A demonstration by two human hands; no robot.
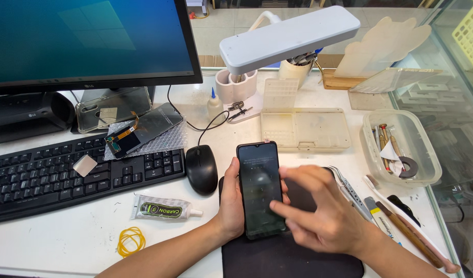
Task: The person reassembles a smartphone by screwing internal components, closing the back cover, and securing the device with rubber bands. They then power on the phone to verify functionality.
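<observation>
Phone: black slab smartphone with glossy dark glass screen (260,188), held upright just above the black rubber work mat (277,255) at the near edge of the white worktop (66,242). Left hand (230,203) wraps it from 9 o'clock, thumb along the left edge, fingers curled behind and closed on the body. Right hand (321,206) comes in from 3 o'clock, slightly blurred, fingers loosely spread and holding nothing, index tip on or just over the lower screen; contact cannot be told for certain.

Risks, as judged:
- Grip is one-sided. A firm press low on the glass could lever the phone out of the left hand onto the mat, or past it to the worktop.
- Metal tweezers (349,193) lie just beside the right hand at 3 o'clock, with wooden-handled tools (408,234) further out. A wrist swing could knock them, or drag a point against the screen.
- Small tube of black adhesive (164,209) rests at 9 o'clock, near the left forearm; an elbow shift could roll it.
- Black computer mouse (201,169) sits at 11 o'clock, near the left thumb, cable trailing back; snagging it seems unlikely but possible.
- Loose display panel on bubble wrap (144,128) lies well apart at 10 o'clock, across the black keyboard (51,175).
</observation>
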